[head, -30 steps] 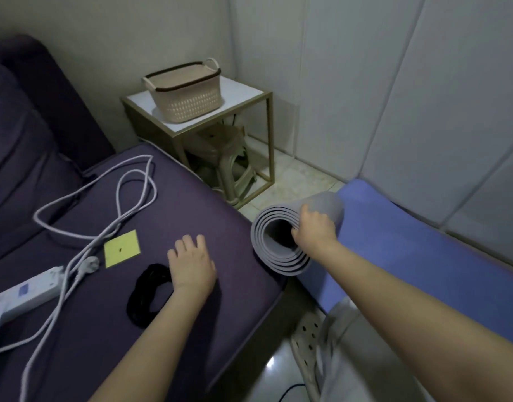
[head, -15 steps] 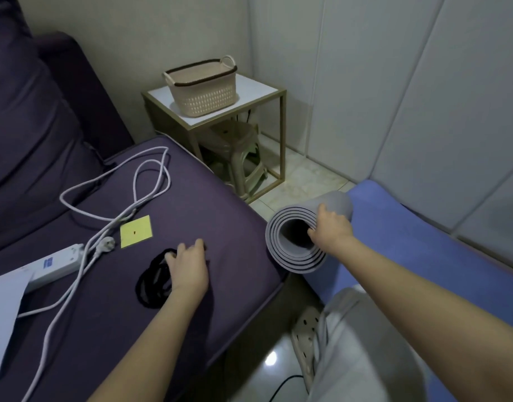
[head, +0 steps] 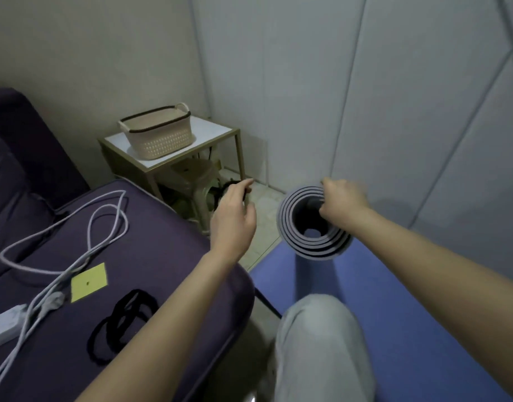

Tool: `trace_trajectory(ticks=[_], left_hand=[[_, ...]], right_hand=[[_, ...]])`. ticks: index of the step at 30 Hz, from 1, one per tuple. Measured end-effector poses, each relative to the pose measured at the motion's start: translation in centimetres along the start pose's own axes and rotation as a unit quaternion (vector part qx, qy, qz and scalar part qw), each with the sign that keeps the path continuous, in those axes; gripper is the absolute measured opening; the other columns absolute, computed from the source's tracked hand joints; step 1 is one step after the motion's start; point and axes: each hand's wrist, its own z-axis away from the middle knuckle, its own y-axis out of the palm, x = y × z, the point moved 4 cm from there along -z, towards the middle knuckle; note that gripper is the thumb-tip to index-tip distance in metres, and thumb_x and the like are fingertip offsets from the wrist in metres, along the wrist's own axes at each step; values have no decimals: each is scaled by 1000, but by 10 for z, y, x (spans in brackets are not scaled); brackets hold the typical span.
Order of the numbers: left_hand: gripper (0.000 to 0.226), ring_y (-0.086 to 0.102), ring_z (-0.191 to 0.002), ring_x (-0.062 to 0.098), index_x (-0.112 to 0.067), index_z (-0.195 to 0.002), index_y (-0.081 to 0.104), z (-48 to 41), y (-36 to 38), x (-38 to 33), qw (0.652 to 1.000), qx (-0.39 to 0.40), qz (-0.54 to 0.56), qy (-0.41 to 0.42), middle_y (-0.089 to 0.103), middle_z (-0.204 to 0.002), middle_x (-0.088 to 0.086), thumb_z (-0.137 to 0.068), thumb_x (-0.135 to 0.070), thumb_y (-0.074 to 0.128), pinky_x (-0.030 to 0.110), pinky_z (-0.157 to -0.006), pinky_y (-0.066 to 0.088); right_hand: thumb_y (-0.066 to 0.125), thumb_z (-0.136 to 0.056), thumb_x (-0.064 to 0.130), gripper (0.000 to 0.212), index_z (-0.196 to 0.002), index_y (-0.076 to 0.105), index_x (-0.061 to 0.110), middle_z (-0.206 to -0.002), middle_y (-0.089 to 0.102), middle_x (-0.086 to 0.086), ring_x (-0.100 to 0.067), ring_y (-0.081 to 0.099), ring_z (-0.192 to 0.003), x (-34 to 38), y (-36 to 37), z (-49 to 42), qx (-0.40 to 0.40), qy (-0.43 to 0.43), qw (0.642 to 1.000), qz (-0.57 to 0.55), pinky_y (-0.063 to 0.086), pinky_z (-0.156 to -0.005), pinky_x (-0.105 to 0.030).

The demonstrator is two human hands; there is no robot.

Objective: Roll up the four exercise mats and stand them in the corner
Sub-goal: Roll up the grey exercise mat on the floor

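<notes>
**Item: rolled mat (head: 313,251), grey, one of four**
Location: stands on end on the flat blue mat (head: 409,300) spread over the floor, just beside the sofa (head: 162,242). Its open spiral end faces up. The coils look even but loose, with a wide hollow core.

**Right hand (head: 341,200)**
Closed on the top rim of the roll, fingers hooked over the coils into the core, holding it upright.

**Left hand (head: 232,219)**
Raised between sofa and roll, fingers pinching a black band (head: 224,189). The view is blurred, so how the loop lies cannot be told.

**Step in hand (judged):** binding the roll with the band before it is stood away.

**Handling notes**
- Keep the right hand's grip on the rim until the band is seated, since a loose coil is likely to spring open.
- Spread the loop wide, pass it over the top end and work it down toward the middle, where it should hold best.
- Squeeze the coils tighter first; a slack roll may slump when stood against a wall.

**Also present**
- Spare bands (head: 121,323), black, on the sofa seat.
- White cable (head: 90,227) and yellow note (head: 89,282), also on the seat.
- Worktop (head: 214,132) by the wall carrying a basket (head: 159,137), with a stool (head: 197,178) under it.
</notes>
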Motion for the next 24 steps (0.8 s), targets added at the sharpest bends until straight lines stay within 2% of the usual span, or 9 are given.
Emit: trace_trajectory(ticks=[3,5,9,13,17,20,22,24], left_hand=[[54,43,-123,17,-15,-138,43,-12,32,-32,997,62,17,39,51,-133,1,-87,-19,60,33,-102,38],[61,39,-125,20,-15,-140,41,-15,52,-50,992,109,9,55,49,-137,1,-84,-22,64,36,-106,33],[54,39,-120,22,-16,-133,47,-14,83,-76,983,169,23,63,56,-128,0,-83,-20,66,34,-101,32],[49,40,-111,22,-18,-125,52,-6,110,-95,967,237,38,83,60,-117,-1,-80,-24,70,32,-91,36],[43,40,-98,20,-20,-112,57,-1,127,-112,961,249,29,118,63,-107,-3,-74,-32,74,30,-80,35],[41,42,-96,21,-20,-107,57,1,135,-125,958,258,36,120,64,-99,-2,-73,-33,75,36,-80,40],[39,41,-95,20,-19,-107,56,2,138,-133,956,260,38,130,63,-98,-1,-75,-32,74,34,-79,40],[37,38,-92,17,-18,-108,56,3,141,-139,951,269,41,145,63,-100,0,-78,-30,73,32,-77,37]], right_hand=[[57,-87,21,41,-126,49,9,-124,57,-14,-33,55,-116,-6,-14,8,-2,-20,998,52,47,-87,-36],[58,-87,20,38,-123,53,8,-124,57,-14,-32,55,-116,-14,-23,14,-3,-19,998,67,48,-87,-36],[68,-81,21,37,-115,59,8,-117,61,-13,-31,59,-110,-38,-33,22,19,-8,998,59,47,-78,-34],[83,-67,30,49,-108,63,13,-110,65,-9,-27,62,-101,-68,-30,33,76,10,997,15,42,-67,-29],[83,-65,35,60,-117,58,17,-114,64,-6,-25,60,-106,-94,-26,46,71,17,997,-28,43,-74,-29],[81,-67,39,66,-123,51,20,-119,62,-5,-24,58,-108,-112,-25,51,75,11,996,-52,43,-79,-29],[77,-75,37,71,-134,42,19,-129,56,-7,-23,54,-115,-127,-26,56,135,8,983,-123,45,-91,-31],[64,-89,24,61,-142,33,18,-137,48,-10,-24,51,-120,-141,-29,64,200,20,945,-259,45,-98,-35]])
